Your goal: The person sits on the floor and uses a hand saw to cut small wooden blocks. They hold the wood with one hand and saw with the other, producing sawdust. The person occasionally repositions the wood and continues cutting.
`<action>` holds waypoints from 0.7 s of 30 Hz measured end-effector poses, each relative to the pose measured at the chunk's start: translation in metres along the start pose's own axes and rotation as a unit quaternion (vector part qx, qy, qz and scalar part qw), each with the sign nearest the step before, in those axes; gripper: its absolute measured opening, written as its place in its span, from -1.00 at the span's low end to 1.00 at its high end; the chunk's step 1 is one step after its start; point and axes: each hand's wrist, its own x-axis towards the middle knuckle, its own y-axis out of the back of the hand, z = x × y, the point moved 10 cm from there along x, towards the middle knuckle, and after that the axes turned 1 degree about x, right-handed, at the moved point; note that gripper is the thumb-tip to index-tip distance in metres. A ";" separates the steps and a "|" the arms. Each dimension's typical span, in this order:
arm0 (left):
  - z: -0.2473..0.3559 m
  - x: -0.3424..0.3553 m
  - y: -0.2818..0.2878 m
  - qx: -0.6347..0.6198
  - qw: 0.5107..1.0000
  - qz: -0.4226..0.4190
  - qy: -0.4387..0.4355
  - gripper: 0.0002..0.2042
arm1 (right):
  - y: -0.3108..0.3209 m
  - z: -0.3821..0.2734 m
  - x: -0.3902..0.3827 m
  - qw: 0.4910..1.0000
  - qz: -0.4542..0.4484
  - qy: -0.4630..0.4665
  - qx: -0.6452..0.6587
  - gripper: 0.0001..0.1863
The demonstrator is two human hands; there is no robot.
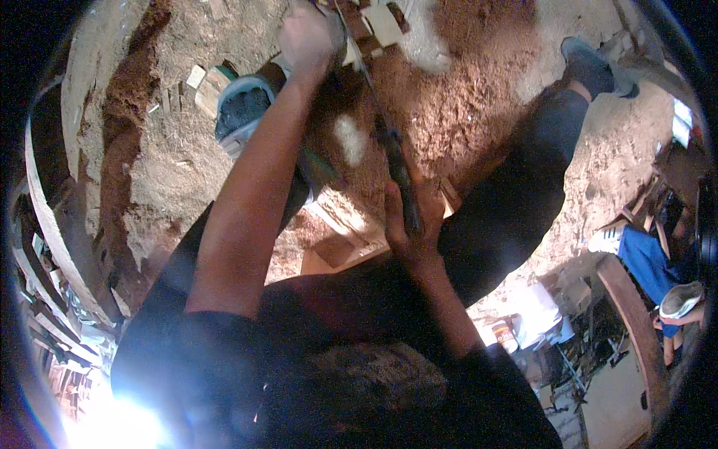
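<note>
My right hand (419,217) is closed around the dark handle of a long thin tool (400,176), in front of my body. Its narrow, straight shaft slants up and left toward the top edge of the view; I cannot tell its exact kind. My left hand (308,36) is a blurred fist near the upper end of that shaft. Whatever it grips is hidden, though a dark shape shows beside it. Pale wood pieces (383,27) lie just right of that fist.
Brown sawdust (479,90) covers much of the ground. My shod left foot (243,112) and right foot (589,69) stand apart. A wooden block (329,254) is between my legs. To the right are a small jar (504,337), a curved plank (636,329) and blue cloth (643,258).
</note>
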 end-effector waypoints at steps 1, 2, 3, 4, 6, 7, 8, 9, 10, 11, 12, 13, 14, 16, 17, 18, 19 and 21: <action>0.003 -0.008 -0.001 -0.003 1.000 -0.002 -0.014 -0.66 | 0.001 -0.015 0.007 0.996 0.013 0.083 -0.031 -0.58; -0.016 -0.007 -0.013 0.003 0.994 -0.061 0.087 -0.70 | -0.012 -0.008 0.016 0.998 -0.027 0.053 -0.012 -0.58; -0.013 -0.006 -0.015 -0.029 0.995 -0.061 0.075 -0.70 | -0.021 -0.023 0.040 0.998 -0.057 0.030 0.012 -0.56; -0.012 -0.006 -0.014 -0.057 0.995 -0.060 0.062 -0.70 | -0.028 -0.036 0.063 0.996 -0.083 0.006 0.037 -0.54; 0.004 -0.011 -0.007 -0.029 0.998 -0.056 0.016 -0.68 | -0.024 -0.024 0.047 0.997 -0.070 0.014 -0.037 -0.51; -0.003 -0.007 -0.006 -0.002 0.997 -0.067 0.044 -0.66 | -0.020 -0.018 0.031 0.997 -0.062 0.032 -0.035 -0.49; -0.008 -0.001 -0.010 0.021 0.995 -0.075 0.069 -0.64 | -0.017 -0.009 0.015 0.997 -0.053 0.049 -0.032 -0.47; -0.018 -0.007 -0.016 0.046 0.990 -0.092 0.098 -0.61 | -0.010 -0.012 -0.002 0.997 -0.044 0.058 -0.031 -0.45; -0.012 -0.004 -0.012 0.041 0.997 -0.054 0.036 -0.59 | -0.006 -0.006 -0.010 0.997 -0.054 0.048 -0.022 -0.45; -0.024 0.002 -0.018 0.060 0.993 -0.065 0.082 -0.59 | -0.012 0.005 -0.005 0.997 -0.058 0.051 -0.018 -0.45; -0.028 0.000 -0.026 0.076 0.986 -0.090 0.122 -0.60 | -0.018 0.005 0.004 0.997 -0.064 0.044 -0.019 -0.44; -0.031 0.001 -0.033 0.083 0.987 -0.103 0.090 -0.60 | -0.021 0.001 0.014 0.997 -0.069 0.038 -0.022 -0.44; -0.034 0.001 -0.039 0.094 0.988 -0.113 0.054 -0.60 | -0.027 -0.016 0.041 0.995 -0.073 0.039 -0.048 -0.43; -0.030 0.000 -0.037 0.096 0.989 -0.110 0.033 -0.61 | -0.029 -0.023 0.041 0.997 -0.069 0.018 -0.039 -0.42; -0.031 -0.004 -0.035 0.086 0.990 -0.097 0.048 -0.63 | -0.029 -0.025 0.037 0.997 -0.069 0.004 -0.037 -0.41; -0.026 0.000 -0.030 0.075 0.992 -0.081 0.060 -0.64 | -0.023 -0.010 0.010 0.999 -0.032 0.039 -0.018 -0.40; -0.028 0.008 -0.027 0.100 0.990 -0.081 0.058 -0.65 | -0.021 -0.010 0.002 0.998 -0.043 0.046 -0.014 -0.40; -0.033 0.005 -0.032 0.137 0.985 -0.091 0.058 -0.68 | -0.010 -0.005 -0.014 0.997 -0.053 0.054 -0.017 -0.39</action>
